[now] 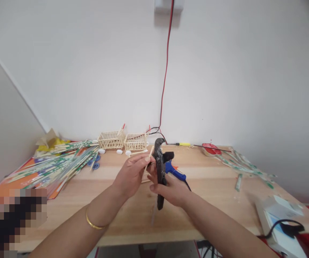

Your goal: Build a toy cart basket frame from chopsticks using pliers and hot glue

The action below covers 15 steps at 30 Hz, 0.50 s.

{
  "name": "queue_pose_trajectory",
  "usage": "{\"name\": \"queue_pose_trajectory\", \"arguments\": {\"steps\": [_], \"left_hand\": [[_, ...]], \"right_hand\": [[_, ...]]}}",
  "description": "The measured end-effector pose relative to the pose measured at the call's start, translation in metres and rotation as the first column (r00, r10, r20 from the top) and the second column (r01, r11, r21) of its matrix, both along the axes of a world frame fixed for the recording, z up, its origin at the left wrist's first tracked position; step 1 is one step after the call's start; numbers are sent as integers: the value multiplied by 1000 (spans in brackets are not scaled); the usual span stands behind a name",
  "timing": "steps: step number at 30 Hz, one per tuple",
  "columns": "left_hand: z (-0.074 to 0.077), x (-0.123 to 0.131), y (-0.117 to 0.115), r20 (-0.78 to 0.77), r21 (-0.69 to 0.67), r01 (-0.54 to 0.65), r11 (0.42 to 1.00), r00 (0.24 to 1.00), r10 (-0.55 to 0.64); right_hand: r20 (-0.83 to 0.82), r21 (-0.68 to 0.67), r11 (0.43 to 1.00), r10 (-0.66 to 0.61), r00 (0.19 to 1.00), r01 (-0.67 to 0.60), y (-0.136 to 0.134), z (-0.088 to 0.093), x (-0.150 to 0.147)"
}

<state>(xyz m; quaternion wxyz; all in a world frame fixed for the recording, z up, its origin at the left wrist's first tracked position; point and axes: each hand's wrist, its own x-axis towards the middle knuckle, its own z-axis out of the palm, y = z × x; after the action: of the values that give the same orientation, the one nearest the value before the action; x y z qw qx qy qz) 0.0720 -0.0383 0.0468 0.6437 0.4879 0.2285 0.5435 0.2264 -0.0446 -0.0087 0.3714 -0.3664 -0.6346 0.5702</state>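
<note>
My left hand [135,170] is closed in a pinch on a thin wooden stick [151,152], which it holds tilted beside the tool in the other hand. My right hand [173,188] is wrapped round the handle of a black pipe cutter [160,168], held upright with its curved jaw at the top. The stick is close to the cutter's left side; whether they touch I cannot tell. Behind my right hand lies a blue glue gun [178,172], partly covered by that hand. Beyond my left hand stand two small stick-built carts, a larger one [111,139] and a smaller one [135,142], with white wheels.
Wrapped sticks [60,165] are heaped at the left, near blue wheels [96,166]. A red dish [210,149] and torn wrappers [247,166] lie at the right. A white power box [280,208] with cables occupies the right front. A red-black wire [165,79] hangs down the wall.
</note>
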Motion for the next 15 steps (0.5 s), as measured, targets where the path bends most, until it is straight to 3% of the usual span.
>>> {"name": "queue_pose_trajectory", "arguments": {"steps": [2,4,8,11,15], "left_hand": [[1,-3,1,27,-4,-31,999,999,32],[-1,-8,4,-17,38,-135,990,991,136],[-9,-20,9,-212,222,-325,919,904,371],[-12,-24,7,-272,305,-321,897,873,405],[-8,-22,0,-330,438,-257,862,845,420]], "right_hand": [[9,41,999,-16,1000,16,2,0,2],[8,116,993,-12,1000,11,4,9,7],[225,331,943,-111,968,31,5,34,25],[332,420,903,-248,910,92,3,44,34],[360,518,852,-300,884,79,-3,43,34]]}}
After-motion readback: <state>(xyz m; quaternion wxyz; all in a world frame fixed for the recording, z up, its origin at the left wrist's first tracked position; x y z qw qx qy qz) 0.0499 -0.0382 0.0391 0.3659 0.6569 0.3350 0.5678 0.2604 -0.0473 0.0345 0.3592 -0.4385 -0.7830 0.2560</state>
